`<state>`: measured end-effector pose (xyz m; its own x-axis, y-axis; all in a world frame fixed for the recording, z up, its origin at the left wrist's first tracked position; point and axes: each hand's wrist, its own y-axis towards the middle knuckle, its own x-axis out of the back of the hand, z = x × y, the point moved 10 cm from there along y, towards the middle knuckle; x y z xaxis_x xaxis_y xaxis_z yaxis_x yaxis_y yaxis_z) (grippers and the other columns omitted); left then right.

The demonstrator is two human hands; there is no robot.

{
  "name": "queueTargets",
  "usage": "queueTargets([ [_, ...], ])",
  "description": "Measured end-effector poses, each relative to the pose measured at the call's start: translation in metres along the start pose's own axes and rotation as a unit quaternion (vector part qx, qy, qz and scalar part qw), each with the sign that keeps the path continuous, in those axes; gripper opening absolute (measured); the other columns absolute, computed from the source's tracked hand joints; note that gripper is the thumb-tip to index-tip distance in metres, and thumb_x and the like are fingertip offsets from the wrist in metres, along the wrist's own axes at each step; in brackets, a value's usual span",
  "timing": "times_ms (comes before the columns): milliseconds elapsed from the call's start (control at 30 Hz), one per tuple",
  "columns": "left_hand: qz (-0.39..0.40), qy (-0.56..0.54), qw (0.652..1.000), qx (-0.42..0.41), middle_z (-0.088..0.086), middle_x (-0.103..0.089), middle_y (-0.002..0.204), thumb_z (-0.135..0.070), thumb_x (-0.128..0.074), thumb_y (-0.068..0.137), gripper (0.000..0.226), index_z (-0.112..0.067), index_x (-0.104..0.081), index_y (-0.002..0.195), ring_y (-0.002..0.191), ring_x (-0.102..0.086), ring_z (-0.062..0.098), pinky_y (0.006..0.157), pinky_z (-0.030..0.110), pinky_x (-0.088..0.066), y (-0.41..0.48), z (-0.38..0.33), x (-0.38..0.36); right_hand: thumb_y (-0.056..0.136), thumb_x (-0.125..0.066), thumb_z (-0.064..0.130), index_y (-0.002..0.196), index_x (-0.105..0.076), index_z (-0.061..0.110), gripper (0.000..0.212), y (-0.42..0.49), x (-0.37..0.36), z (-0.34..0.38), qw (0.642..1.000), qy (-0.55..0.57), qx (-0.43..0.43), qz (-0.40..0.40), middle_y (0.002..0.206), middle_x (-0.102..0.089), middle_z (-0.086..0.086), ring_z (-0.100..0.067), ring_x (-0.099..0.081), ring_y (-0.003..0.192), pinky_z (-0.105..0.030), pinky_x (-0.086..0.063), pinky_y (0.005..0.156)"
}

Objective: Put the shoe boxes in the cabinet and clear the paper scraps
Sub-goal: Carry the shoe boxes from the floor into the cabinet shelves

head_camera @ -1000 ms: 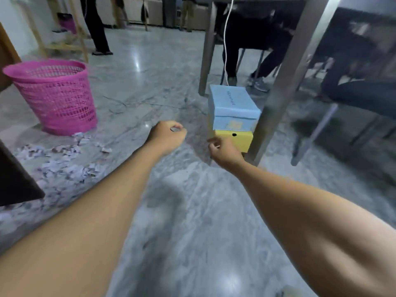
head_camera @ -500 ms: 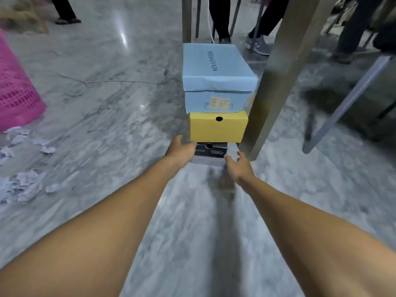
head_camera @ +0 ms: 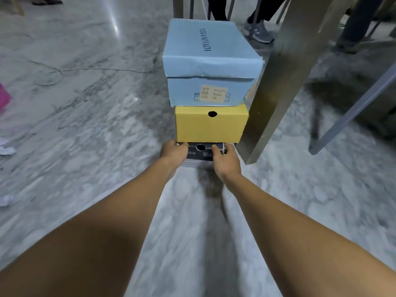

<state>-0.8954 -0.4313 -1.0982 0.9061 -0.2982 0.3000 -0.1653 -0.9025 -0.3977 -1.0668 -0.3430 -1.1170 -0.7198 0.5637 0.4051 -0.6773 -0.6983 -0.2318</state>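
Head view: left grip and right grip clasp the near corners of the black cardboard shoe box, bottom of 3 stacked on the grey marble floor, long axis running straight away.

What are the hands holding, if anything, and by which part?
The bottom black shoe box, by its near end: the left hand grips the left corner and the right hand the right corner.

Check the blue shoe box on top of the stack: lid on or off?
On. The blue shoe box has its lid seated, rim overlapping the labelled front wall.
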Motion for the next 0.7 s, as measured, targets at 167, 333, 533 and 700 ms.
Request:
queueTargets([
  [167,0.0,-0.037,0.999,0.019,0.002,-0.055,0.098,-0.013,-0.05,0.095,0.02,-0.02,-0.052,0.076,0.091,-0.047,0.02,0.085,0.032,-0.046,-0.003,0.008,0.004,0.098,-0.052,0.036,0.126,-0.053,0.014,0.035,-0.008,0.008,0.004,0.999,-0.017,-0.01,0.031,0.109,-0.053,0.002,-0.02,-0.051,0.099,-0.027,-0.037,0.083],
  [333,-0.003,-0.05,0.998,0.028,0.001,-0.055,0.094,-0.013,-0.05,0.094,0.01,-0.018,-0.055,0.087,0.089,-0.048,0.021,0.081,0.038,-0.051,-0.031,0.031,0.018,0.095,-0.057,0.039,0.112,-0.053,0.02,0.026,-0.041,0.008,-0.006,0.998,-0.015,-0.022,0.052,0.116,-0.058,0.001,-0.02,-0.054,0.104,-0.03,-0.041,0.089],
  [533,-0.032,-0.082,0.995,0.042,0.002,-0.063,0.106,-0.016,-0.053,0.093,0.017,-0.016,-0.06,0.109,0.098,-0.061,0.022,0.083,0.039,-0.058,-0.089,0.083,0.071,0.092,-0.062,0.04,0.107,-0.052,0.028,0.021,-0.131,-0.015,-0.017,0.996,0.02,-0.023,0.08,0.115,-0.057,0.006,-0.015,-0.055,0.103,-0.027,-0.04,0.088],
  [700,-0.07,-0.114,0.988,0.077,0.001,-0.06,0.107,-0.014,-0.053,0.095,0.018,-0.014,-0.057,0.112,0.098,-0.057,0.019,0.073,0.033,-0.052,-0.149,0.134,0.131,0.092,-0.064,0.037,0.108,-0.058,0.021,0.024,-0.212,-0.047,-0.019,0.993,0.016,-0.019,0.111,0.111,-0.06,0.006,-0.015,-0.056,0.1,-0.028,-0.042,0.085],
])
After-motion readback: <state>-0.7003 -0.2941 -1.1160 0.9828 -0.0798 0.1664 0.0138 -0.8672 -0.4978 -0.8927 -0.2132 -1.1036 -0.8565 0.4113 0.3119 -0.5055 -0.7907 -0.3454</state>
